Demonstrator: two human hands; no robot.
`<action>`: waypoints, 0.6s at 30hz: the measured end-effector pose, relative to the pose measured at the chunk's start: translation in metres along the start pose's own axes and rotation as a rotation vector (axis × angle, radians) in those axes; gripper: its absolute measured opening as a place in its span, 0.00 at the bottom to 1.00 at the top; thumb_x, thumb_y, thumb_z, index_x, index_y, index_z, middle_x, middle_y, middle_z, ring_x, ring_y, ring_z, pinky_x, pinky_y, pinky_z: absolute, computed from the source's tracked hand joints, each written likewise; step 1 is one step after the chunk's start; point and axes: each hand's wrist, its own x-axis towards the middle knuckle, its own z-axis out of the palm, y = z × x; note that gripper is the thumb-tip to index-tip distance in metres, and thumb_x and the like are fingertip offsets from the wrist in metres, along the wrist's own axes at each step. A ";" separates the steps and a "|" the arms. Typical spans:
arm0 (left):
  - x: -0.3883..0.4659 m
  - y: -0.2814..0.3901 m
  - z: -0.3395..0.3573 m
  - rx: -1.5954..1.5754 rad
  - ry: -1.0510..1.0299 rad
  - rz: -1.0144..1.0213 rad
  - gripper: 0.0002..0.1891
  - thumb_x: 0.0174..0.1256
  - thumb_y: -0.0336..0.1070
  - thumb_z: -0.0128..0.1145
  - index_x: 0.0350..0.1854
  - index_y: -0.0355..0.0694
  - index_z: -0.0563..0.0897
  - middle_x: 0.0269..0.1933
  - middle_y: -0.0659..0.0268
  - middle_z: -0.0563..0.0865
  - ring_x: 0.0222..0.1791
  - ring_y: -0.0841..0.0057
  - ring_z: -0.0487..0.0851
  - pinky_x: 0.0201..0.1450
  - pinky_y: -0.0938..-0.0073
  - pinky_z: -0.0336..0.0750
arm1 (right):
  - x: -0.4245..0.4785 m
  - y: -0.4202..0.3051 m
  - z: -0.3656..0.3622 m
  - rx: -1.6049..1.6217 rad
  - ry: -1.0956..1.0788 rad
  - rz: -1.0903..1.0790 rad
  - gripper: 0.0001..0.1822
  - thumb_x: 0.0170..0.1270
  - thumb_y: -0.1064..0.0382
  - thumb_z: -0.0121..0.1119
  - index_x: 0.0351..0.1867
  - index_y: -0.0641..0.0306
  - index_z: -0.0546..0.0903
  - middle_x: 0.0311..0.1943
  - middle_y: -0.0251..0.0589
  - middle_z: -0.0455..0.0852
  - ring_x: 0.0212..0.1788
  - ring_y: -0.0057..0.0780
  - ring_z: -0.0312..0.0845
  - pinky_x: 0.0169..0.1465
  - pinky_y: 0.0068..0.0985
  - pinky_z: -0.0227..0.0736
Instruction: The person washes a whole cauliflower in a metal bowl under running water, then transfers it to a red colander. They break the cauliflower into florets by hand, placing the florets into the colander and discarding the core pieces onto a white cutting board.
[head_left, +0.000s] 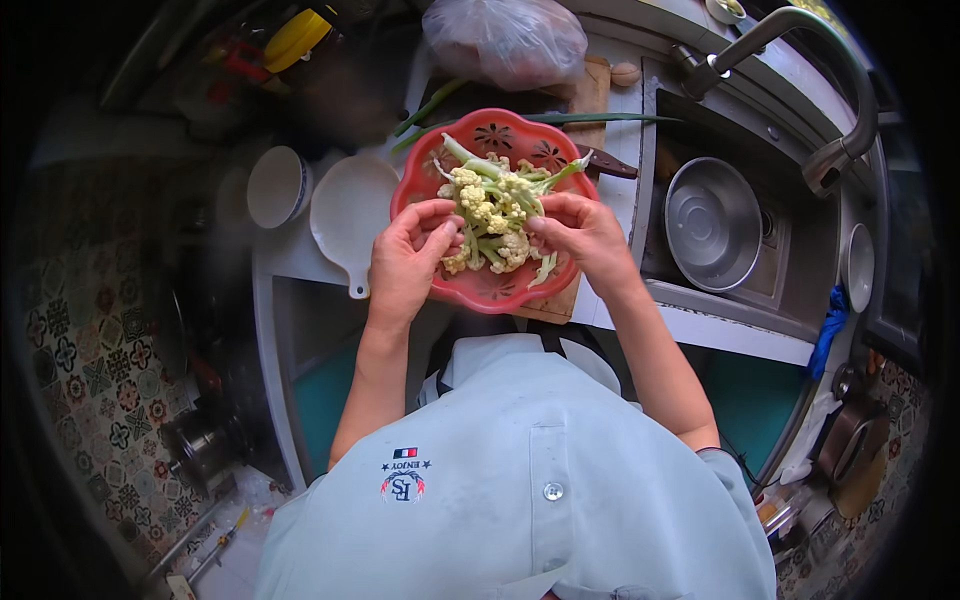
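A red plastic colander (491, 296) with a scalloped rim and flower-shaped holes rests partly over a wooden cutting board, in front of my body. Cauliflower florets (491, 199) with pale green stems are heaped in it. My left hand (416, 251) is over the colander's left side, fingers curled at the florets; whether they grip a piece is hidden. My right hand (581, 232) is over the right side, thumb and forefinger pinched together at a cauliflower stem (538, 204). The knife handle (609, 163) sticks out from behind the colander on the right.
Right of the colander, a metal basin (712, 225) sits in the sink under a faucet (862, 135). A white handled dish (352, 217) and a bowl (277, 187) stand left. Behind are a filled plastic bag (506, 41), green onion leaves (600, 118) and the cutting board's far end (592, 90).
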 end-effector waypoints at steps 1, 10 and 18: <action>-0.003 0.002 0.003 -0.093 -0.043 -0.039 0.14 0.62 0.27 0.55 0.50 0.32 0.75 0.43 0.60 0.83 0.38 0.79 0.82 0.42 0.82 0.78 | -0.003 -0.010 -0.003 0.280 -0.097 0.169 0.13 0.58 0.65 0.61 0.44 0.68 0.78 0.30 0.36 0.84 0.29 0.20 0.79 0.35 0.16 0.76; -0.002 0.001 0.021 -0.287 -0.171 0.015 0.16 0.59 0.29 0.60 0.49 0.33 0.75 0.43 0.64 0.82 0.41 0.82 0.80 0.42 0.81 0.77 | -0.017 -0.010 0.022 0.311 -0.152 0.202 0.08 0.62 0.63 0.59 0.37 0.63 0.75 0.26 0.33 0.80 0.28 0.16 0.78 0.30 0.14 0.74; -0.048 0.015 -0.022 0.455 0.006 1.088 0.17 0.50 0.23 0.62 0.43 0.37 0.72 0.36 0.60 0.83 0.35 0.74 0.82 0.38 0.75 0.77 | 0.001 -0.011 0.089 0.533 -0.223 0.437 0.08 0.66 0.61 0.53 0.35 0.63 0.75 0.29 0.37 0.83 0.27 0.18 0.79 0.28 0.14 0.74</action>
